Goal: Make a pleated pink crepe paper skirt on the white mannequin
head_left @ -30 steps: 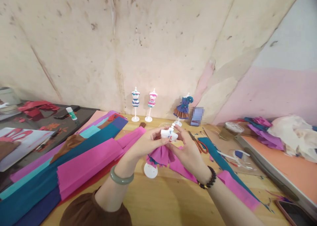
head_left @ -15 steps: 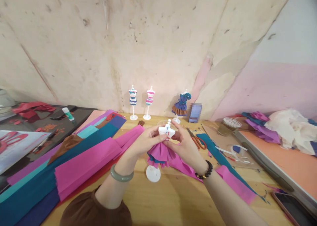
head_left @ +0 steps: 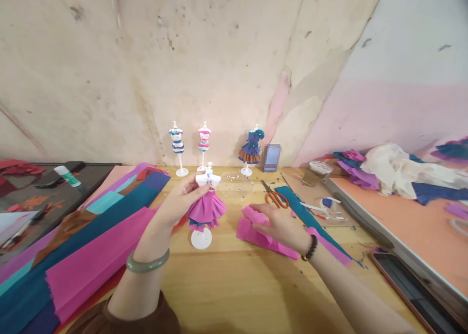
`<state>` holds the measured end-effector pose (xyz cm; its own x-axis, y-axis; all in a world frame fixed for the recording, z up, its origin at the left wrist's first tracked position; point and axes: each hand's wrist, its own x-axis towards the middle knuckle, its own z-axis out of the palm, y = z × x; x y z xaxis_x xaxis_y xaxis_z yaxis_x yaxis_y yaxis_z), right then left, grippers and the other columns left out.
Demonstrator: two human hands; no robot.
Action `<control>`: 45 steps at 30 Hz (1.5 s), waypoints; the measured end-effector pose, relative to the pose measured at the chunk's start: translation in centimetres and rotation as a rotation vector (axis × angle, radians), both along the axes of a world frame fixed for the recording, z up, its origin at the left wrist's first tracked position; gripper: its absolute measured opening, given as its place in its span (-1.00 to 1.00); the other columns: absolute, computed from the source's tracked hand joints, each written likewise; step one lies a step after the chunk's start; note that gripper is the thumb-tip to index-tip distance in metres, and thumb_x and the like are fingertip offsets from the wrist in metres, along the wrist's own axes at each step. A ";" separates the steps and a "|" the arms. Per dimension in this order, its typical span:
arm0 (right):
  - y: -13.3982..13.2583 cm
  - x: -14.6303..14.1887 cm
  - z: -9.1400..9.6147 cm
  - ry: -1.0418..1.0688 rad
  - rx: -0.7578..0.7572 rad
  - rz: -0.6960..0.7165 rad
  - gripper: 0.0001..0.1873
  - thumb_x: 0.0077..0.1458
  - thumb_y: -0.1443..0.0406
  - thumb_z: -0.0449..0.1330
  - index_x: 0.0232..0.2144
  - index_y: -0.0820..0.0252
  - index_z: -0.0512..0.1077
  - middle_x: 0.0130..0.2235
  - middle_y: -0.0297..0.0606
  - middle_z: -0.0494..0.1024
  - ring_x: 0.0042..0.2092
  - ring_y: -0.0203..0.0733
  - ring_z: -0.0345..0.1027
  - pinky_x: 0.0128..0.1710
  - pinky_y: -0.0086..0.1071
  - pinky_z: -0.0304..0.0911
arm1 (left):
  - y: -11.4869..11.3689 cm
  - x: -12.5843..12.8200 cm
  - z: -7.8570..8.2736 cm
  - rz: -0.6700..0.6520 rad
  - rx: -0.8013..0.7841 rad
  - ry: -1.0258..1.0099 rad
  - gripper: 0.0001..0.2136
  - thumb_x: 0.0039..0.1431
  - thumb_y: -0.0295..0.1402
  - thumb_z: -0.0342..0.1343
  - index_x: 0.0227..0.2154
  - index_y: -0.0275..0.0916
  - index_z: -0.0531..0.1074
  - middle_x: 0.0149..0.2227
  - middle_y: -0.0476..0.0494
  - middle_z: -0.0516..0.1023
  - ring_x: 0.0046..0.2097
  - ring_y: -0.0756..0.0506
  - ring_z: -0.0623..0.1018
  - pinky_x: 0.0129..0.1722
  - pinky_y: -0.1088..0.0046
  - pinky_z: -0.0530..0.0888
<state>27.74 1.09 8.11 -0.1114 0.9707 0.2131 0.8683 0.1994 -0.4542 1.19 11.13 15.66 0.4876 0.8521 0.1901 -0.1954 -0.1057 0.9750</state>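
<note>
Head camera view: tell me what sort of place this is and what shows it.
Probably a craft workspace; whether at home or in a studio, I can't tell. The left hand holds a small mannequin in a pink skirt, long coloured sheets lie on the wooden table, and orange-handled scissors lie nearby.

And here's the wooden worktop [head_left: 234, 290], pale and busy! Coloured paper sheets [head_left: 98, 256] overlap down the left. Along the back, a blue-trimmed dress form [head_left: 177, 142], a pink-trimmed one [head_left: 204, 138] and a blue-and-brown dressed one [head_left: 252, 146], all upright. Over to the right: orange-handled scissors [head_left: 277, 199], a long teal strip [head_left: 309, 219], a brown board [head_left: 298, 183], and a phone [head_left: 413, 295] by the edge. Nearer the middle, crumpled pink paper [head_left: 270, 243]!
</note>
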 end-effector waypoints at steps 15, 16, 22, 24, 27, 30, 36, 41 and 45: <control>-0.7 3.2 -3.9 -0.363 0.056 -0.019 -0.69 0.23 0.44 0.02 -0.16 0.20 0.55 -0.16 -0.03 0.61 -0.09 -0.02 0.46 -0.05 -0.18 0.30 | 0.8 1.5 -1.2 0.103 -0.101 -0.223 -0.71 -0.01 -0.32 0.35 -0.18 -0.22 0.54 -0.19 -0.09 0.61 -0.17 -0.04 0.54 -0.14 0.50 0.43; -1.0 2.3 -4.1 -0.356 0.056 0.031 -0.71 0.24 0.41 0.05 -0.12 0.17 0.54 -0.14 -0.08 0.61 -0.09 -0.06 0.46 -0.04 -0.22 0.31 | 0.8 1.5 -1.1 0.100 -0.109 -0.219 -0.73 0.00 -0.32 0.34 -0.20 -0.23 0.54 -0.20 -0.09 0.60 -0.17 -0.04 0.54 -0.15 0.50 0.43; -1.5 0.0 -6.1 -0.348 0.056 0.067 -0.71 0.11 0.51 0.10 -0.27 0.16 0.56 -0.16 -0.09 0.62 -0.10 0.01 0.47 -0.06 -0.12 0.33 | 0.9 1.3 -1.3 0.075 -0.157 -0.214 -0.77 0.00 -0.33 0.33 -0.24 -0.24 0.55 -0.26 -0.07 0.59 -0.27 -0.01 0.52 -0.22 0.49 0.42; -0.8 1.3 -6.2 -0.337 0.064 -0.011 -0.68 0.09 0.55 0.05 -0.31 0.22 0.57 -0.23 0.02 0.63 -0.15 0.11 0.49 -0.10 0.00 0.33 | 0.9 1.3 -1.3 0.069 -0.171 -0.224 -0.77 -0.01 -0.33 0.33 -0.25 -0.24 0.55 -0.26 -0.09 0.60 -0.27 -0.03 0.53 -0.21 0.47 0.42; 0.1 2.7 -5.2 -0.279 0.089 -0.081 -0.69 0.11 0.51 0.05 -0.29 0.20 0.58 -0.14 0.09 0.62 -0.07 0.16 0.49 -0.07 0.02 0.34 | 0.8 1.4 -1.4 0.046 -0.181 -0.229 -0.77 0.00 -0.33 0.32 -0.24 -0.25 0.56 -0.22 -0.13 0.61 -0.23 -0.06 0.55 -0.17 0.43 0.43; 0.5 1.4 -2.7 -0.170 0.113 -0.064 -0.71 0.23 0.33 0.08 -0.07 0.18 0.53 0.03 -0.02 0.57 0.06 0.01 0.45 0.04 -0.14 0.36 | 0.6 1.8 -1.6 0.027 -0.190 -0.220 -0.76 0.01 -0.33 0.32 -0.22 -0.25 0.56 -0.19 -0.16 0.62 -0.17 -0.10 0.57 -0.11 0.40 0.44; 1.3 -5.0 4.7 0.462 0.101 0.002 -0.66 0.17 0.08 0.16 -0.12 0.11 0.55 -0.02 -0.14 0.62 0.01 -0.01 0.48 0.04 -0.12 0.34 | -0.2 2.5 -2.1 -0.065 -0.169 -0.166 -0.67 0.02 -0.33 0.34 -0.11 -0.22 0.54 -0.11 -0.18 0.63 -0.07 -0.15 0.57 -0.05 0.37 0.45; 2.6 -7.1 6.7 0.575 0.069 0.096 -0.75 0.11 0.14 0.23 -0.18 0.06 0.57 -0.16 -0.22 0.66 -0.14 -0.03 0.49 -0.06 -0.13 0.35 | -0.7 2.6 -1.8 -0.156 -0.091 -0.104 -0.66 0.08 -0.32 0.31 -0.06 -0.20 0.53 -0.12 -0.17 0.62 -0.06 -0.16 0.57 -0.05 0.35 0.46; 3.0 -7.4 6.1 0.569 0.047 0.073 -0.72 0.10 0.18 0.23 -0.15 0.12 0.55 -0.11 -0.22 0.65 -0.10 -0.05 0.47 -0.06 -0.18 0.31 | -0.9 2.7 -1.7 -0.174 -0.061 -0.074 -0.60 0.08 -0.31 0.31 0.01 -0.19 0.49 -0.06 -0.19 0.60 -0.04 -0.16 0.56 -0.05 0.36 0.47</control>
<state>20.35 4.09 14.24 -0.0330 0.9529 0.3016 0.4728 0.2808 -0.8353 3.93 10.26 13.92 0.6152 0.7673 0.1811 -0.2766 -0.0050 0.9610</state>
